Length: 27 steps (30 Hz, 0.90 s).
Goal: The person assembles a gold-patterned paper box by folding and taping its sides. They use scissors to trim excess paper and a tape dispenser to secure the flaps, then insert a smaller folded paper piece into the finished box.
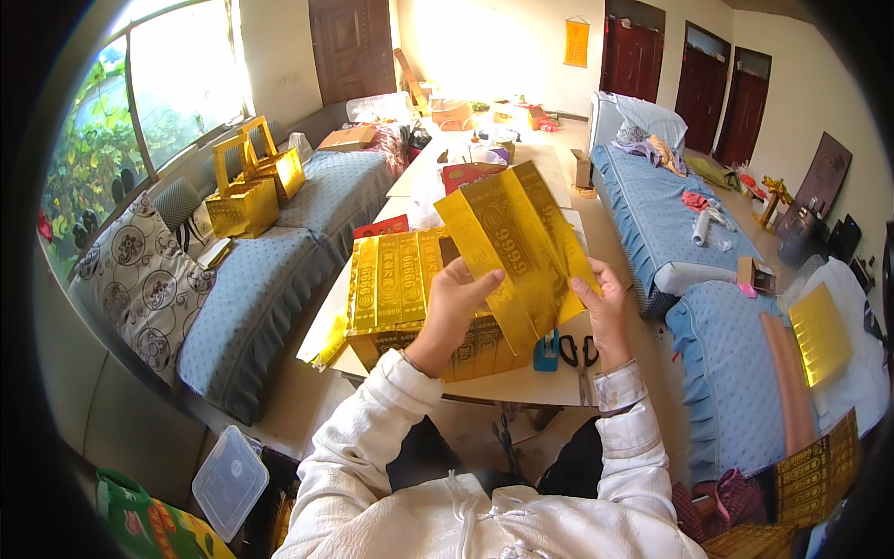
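My left hand (pixel 456 303) and right hand (pixel 607 303) pinch a folded gold sheet (pixel 507 247) at its eight and four o'clock, raised over the table (pixel 538 391). Gold box (pixel 396 279) at eight; scissors (pixel 581 356) (black-handled) at five.

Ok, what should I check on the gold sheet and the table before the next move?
1. Left hand on the gold sheet: ok, left hand grips the gold sheet, thumb on top.
2. Right hand on it too: ok, right hand pinches its edge.
3. Black scissors out of the hands: ok, on the table.
4. Scissor blades pointing away from the person: not ok, they point toward them.
5. Sheet's underside undamaged: cannot tell, it's hidden.
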### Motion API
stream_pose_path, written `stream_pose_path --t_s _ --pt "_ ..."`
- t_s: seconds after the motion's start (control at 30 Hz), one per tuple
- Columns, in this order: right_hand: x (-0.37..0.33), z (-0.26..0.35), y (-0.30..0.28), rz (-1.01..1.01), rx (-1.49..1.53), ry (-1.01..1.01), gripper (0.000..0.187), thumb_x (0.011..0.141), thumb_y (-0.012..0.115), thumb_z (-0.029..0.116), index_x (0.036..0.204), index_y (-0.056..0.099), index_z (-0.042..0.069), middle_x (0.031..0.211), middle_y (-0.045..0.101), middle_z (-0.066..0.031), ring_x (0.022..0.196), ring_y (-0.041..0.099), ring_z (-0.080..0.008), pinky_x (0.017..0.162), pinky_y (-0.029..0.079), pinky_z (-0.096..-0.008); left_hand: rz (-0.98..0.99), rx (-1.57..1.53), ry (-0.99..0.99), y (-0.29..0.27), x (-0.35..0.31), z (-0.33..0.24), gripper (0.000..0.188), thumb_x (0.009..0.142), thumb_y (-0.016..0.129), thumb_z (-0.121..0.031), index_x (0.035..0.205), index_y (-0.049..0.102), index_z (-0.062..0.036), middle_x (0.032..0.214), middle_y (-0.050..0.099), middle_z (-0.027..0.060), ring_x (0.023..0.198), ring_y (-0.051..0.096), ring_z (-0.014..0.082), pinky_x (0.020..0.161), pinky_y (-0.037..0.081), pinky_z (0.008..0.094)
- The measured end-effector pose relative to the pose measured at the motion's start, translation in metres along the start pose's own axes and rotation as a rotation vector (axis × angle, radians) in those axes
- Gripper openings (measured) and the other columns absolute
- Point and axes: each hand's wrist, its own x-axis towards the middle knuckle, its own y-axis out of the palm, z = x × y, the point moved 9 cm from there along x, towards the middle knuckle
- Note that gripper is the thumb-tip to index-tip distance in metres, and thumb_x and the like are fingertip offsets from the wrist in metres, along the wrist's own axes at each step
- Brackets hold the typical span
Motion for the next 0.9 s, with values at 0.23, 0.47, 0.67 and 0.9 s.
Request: stream_pose_path --t_s 0.23,0.47,0.67,0.9 --pt "-0.038 -0.004 0.026 -0.059 0.352 0.091 0.051 0.105 0.066 0.017 0.150 0.045 0.002 0.136 0.064 -0.0104 0.117 0.068 -0.0207 0.098 0.058 -0.0325 -0.110 -0.342 0.193 0.008 -0.026 0.013 0.027 0.104 0.070 -0.014 0.128 0.065 -0.0029 0.116 0.076 0.0067 0.093 0.074 0.0113 0.072 0.060 0.0254" --pt "-0.055 0.006 0.044 -0.071 0.002 -0.061 0.032 0.109 0.061 0.015 0.135 0.050 0.002 0.126 0.067 -0.0062 0.110 0.066 -0.0126 0.093 0.054 -0.0258 -0.090 -0.483 0.100 0.020 -0.045 0.035 0.026 0.109 0.062 -0.018 0.132 0.059 -0.0065 0.129 0.072 0.0063 0.111 0.072 0.0172 0.094 0.060 0.0342" --pt "-0.065 0.025 0.045 -0.119 -0.213 -0.062 0.024 0.111 0.058 0.019 0.128 0.053 0.003 0.101 0.072 -0.0034 0.075 0.064 -0.0047 0.060 0.051 -0.0200 -0.085 -0.520 -0.023 0.020 -0.053 0.041 0.025 0.112 0.052 -0.019 0.133 0.055 -0.0044 0.133 0.069 0.0101 0.118 0.071 0.0223 0.099 0.060 0.0386" --pt "-0.082 0.037 0.046 -0.246 -0.416 -0.094 0.023 0.111 0.059 0.022 0.126 0.058 0.005 0.088 0.070 -0.0004 0.054 0.052 -0.0022 0.041 0.038 -0.0199 -0.014 -0.586 -0.068 0.026 -0.061 0.047 0.025 0.105 0.060 -0.006 0.129 0.056 -0.0030 0.130 0.070 0.0123 0.118 0.071 0.0226 0.099 0.060 0.0379"
